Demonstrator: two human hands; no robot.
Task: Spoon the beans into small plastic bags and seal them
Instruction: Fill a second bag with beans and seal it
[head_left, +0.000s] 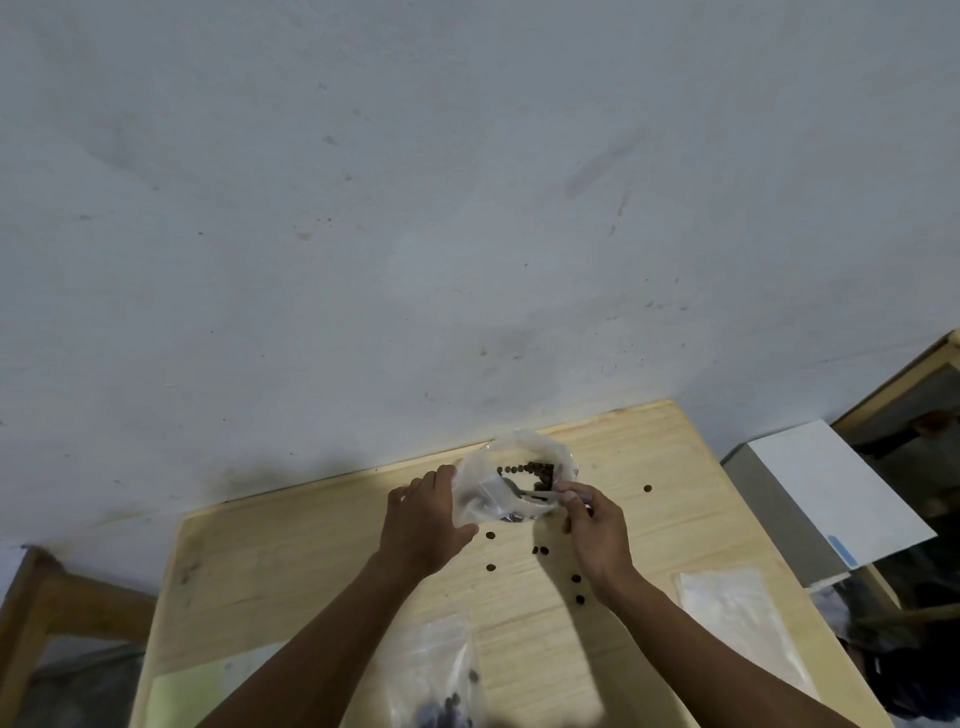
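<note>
A stained pale wall (467, 208) fills most of the view, and a light wooden desk (311, 571) is set against its foot. Near the far edge of the desk, about midway along it, a large clear plastic bag (480, 480) is held with its mouth open wide, and a dark clump of beans (537, 470) is seen inside it toward the far right side. The left rim of this bag is gripped by the left hand (423, 519), its fingers curled round the plastic. A metal spoon (540, 494) is pinched by its handle between the thumb and fingers of the right hand (597, 535), and its bowl is reached into the mouth of the bag; whether beans lie in the bowl cannot be told. Loose beans (540, 550) are scattered on the desk between and beside the two hands, with one lone bean (647, 488) further toward the right edge. At the near edge, between the forearms, a small clear bag (436, 675) with a few dark beans in it is laid flat. An empty flat bag (737, 613) is laid near the right edge. Beyond that edge a white box (831, 493) is seen.
</note>
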